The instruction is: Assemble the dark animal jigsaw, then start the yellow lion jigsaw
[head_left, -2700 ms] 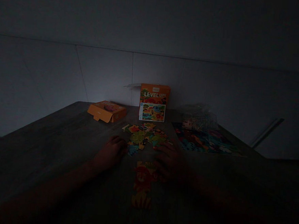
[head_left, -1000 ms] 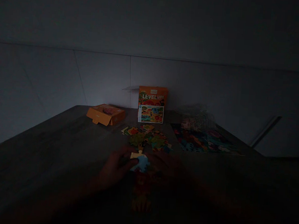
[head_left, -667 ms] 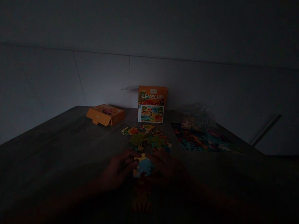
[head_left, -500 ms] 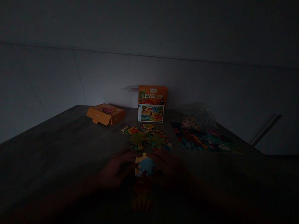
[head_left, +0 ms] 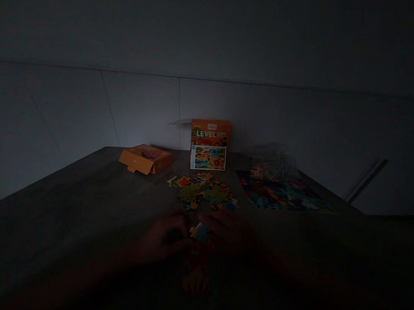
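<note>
The scene is very dark. A blue and yellow jigsaw piece (head_left: pixel 199 231) lies between my hands, partly covered. My left hand (head_left: pixel 164 234) curls in from the left, thumb and forefinger closed at the piece's left edge. From the right, my right hand (head_left: pixel 228 229) lies with its fingers stretched over the piece's upper and right parts. Closer to me, a dim strip of red and orange puzzle pieces (head_left: pixel 197 279) runs down from it; its joints are too dark to make out. A heap of loose jigsaw pieces (head_left: pixel 204 190) lies just beyond my hands.
An orange "LEVEL UP!" box (head_left: pixel 212 132) stands against the wall, with a picture card (head_left: pixel 208 158) in front. Left of it lies an open orange box (head_left: pixel 146 158). On the right, a clear plastic bag (head_left: pixel 273 162) rests on a dark, colourful sheet (head_left: pixel 285 193). All stand on the grey table (head_left: pixel 84 189).
My right hand has moved left over the blue and yellow piece, covering more of it. My left thumb has come in towards the piece's lower left edge.
</note>
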Motion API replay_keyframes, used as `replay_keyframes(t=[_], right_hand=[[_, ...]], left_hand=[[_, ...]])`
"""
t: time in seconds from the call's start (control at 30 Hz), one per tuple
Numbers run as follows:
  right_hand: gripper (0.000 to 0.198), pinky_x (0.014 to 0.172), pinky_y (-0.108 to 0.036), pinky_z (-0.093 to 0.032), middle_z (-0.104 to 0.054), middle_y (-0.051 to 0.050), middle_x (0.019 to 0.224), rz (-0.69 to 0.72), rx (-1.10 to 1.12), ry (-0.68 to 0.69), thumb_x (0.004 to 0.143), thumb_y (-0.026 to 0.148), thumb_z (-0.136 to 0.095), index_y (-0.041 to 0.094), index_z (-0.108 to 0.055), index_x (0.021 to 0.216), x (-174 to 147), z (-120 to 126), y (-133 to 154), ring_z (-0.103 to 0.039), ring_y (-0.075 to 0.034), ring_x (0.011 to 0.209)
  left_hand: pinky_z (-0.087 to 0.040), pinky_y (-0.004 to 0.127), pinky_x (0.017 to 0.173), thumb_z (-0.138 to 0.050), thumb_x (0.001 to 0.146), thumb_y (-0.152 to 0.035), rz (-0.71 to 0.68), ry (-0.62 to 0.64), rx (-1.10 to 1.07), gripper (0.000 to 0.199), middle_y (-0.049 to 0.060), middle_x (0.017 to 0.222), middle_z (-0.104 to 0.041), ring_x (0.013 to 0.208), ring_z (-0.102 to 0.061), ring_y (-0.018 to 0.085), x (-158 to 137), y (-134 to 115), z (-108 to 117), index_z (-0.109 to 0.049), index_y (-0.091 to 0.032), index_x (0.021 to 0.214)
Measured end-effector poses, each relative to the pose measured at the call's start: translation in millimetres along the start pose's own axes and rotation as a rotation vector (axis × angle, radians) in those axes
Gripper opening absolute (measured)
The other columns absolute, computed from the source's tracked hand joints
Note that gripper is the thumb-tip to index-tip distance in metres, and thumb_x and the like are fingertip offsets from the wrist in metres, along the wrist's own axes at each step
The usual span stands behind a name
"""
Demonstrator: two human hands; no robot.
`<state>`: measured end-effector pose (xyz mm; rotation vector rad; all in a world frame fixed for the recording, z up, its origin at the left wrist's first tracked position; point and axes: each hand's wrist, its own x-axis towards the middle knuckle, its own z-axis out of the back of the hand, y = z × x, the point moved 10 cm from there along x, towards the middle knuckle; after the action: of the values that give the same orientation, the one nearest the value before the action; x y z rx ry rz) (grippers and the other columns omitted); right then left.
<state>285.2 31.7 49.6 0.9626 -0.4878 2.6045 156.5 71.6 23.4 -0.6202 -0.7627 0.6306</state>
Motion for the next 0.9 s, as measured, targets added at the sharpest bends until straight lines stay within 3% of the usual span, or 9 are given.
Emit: replay_keyframes(t=[0.03, 0.17, 0.3, 0.5, 0.67, 0.9], right_hand=[[0.035, 0.087, -0.038, -0.056, -0.066, -0.015, 0.108, 0.007, -0.008, -0.002, 0.105, 0.017, -0.036, 0.008, -0.052, 0.134, 0.3, 1.0, 0.9, -0.063, -0.024, 0.1], [0.033, 0.084, -0.037, -0.057, -0.066, -0.015, 0.108, -0.052, -0.013, -0.063, 0.107, 0.022, -0.037, 0.008, -0.053, 0.132, 2.5, 9.1, -3.6, -0.063, -0.024, 0.098], [0.035, 0.077, -0.039, -0.058, -0.066, -0.015, 0.106, -0.102, 0.018, -0.132, 0.108, 0.033, -0.041, 0.009, -0.052, 0.131, 3.6, 15.2, -9.9, -0.063, -0.025, 0.093], [0.03, 0.075, -0.039, -0.057, -0.067, -0.014, 0.1, -0.104, 0.036, -0.122, 0.106, 0.033, -0.046, 0.009, -0.06, 0.117, 2.5, 14.3, -14.3, -0.062, -0.025, 0.09], [0.027, 0.073, -0.038, -0.055, -0.068, -0.012, 0.095, -0.082, 0.014, -0.106, 0.107, 0.03, -0.044, 0.011, -0.063, 0.109, 3.3, 13.2, -13.3, -0.063, -0.023, 0.086], [0.034, 0.073, -0.036, -0.055, -0.068, -0.011, 0.096, -0.162, 0.046, -0.081, 0.108, 0.036, -0.039, 0.014, -0.065, 0.106, -2.0, 5.9, -27.5, -0.063, -0.023, 0.086]], left_hand=[[-0.053, 0.029, 0.08, -0.067, 0.088, -0.026, 0.03, -0.011, -0.011, 0.01, 0.005, 0.101, -0.066, 0.094, -0.065, 0.018, -0.4, 1.2, 0.7, -0.06, -0.019, 0.089], [-0.054, 0.028, 0.081, -0.067, 0.089, -0.028, 0.162, -0.063, -0.061, 0.031, 0.002, 0.097, -0.071, 0.088, -0.067, 0.016, -2.5, 10.8, 5.7, -0.056, -0.022, 0.117], [-0.054, 0.028, 0.08, -0.065, 0.091, -0.032, 0.255, -0.041, -0.191, 0.024, 0.001, 0.09, -0.074, 0.086, -0.07, 0.017, -3.1, 24.5, 0.7, -0.058, -0.021, 0.111], [-0.054, 0.03, 0.072, -0.071, 0.085, -0.041, 0.385, -0.028, -0.317, 0.034, 0.004, 0.087, -0.075, 0.084, -0.072, 0.021, -7.1, 42.4, -6.6, -0.053, -0.019, 0.104], [-0.05, 0.026, 0.064, -0.062, 0.09, -0.045, 0.332, -0.043, -0.174, 0.028, 0.002, 0.082, -0.07, 0.073, -0.066, 0.017, -5.8, 38.4, 0.7, -0.056, -0.019, 0.095], [-0.053, 0.031, 0.08, -0.054, 0.093, -0.035, 0.201, -0.051, 0.003, 0.018, 0.006, 0.096, -0.069, 0.09, -0.066, 0.019, 1.1, 27.6, 10.2, -0.062, -0.018, 0.094]])
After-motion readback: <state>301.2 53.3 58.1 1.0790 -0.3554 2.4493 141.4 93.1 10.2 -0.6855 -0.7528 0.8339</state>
